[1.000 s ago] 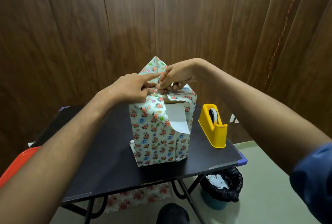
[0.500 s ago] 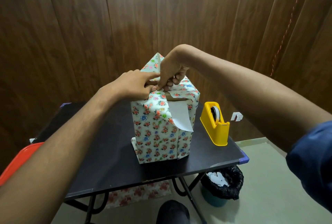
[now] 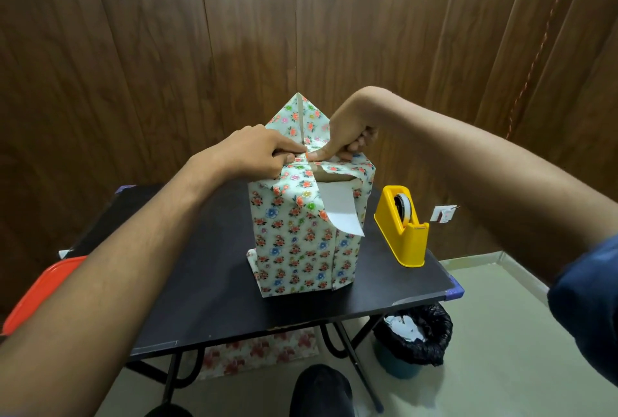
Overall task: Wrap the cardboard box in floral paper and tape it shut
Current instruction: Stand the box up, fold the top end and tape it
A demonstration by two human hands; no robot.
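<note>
Both hands — left hand (image 3: 254, 152), right hand (image 3: 344, 139) — pinching floral paper (image 3: 294, 229) atop box.

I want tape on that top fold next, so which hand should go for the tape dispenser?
Probably the right hand: the tape dispenser stands on its side of the box, with no reach across. The left hand can pin the fold.

We extend both forearms forward so that the two hands meet at the centre. Our left hand (image 3: 257, 149) lies knuckles up with the fingers curled, its fingertips pinching. Our right hand (image 3: 346, 139) arches down from a raised wrist, fingers curled under and thumb pressed toward the left fingertips.
</note>
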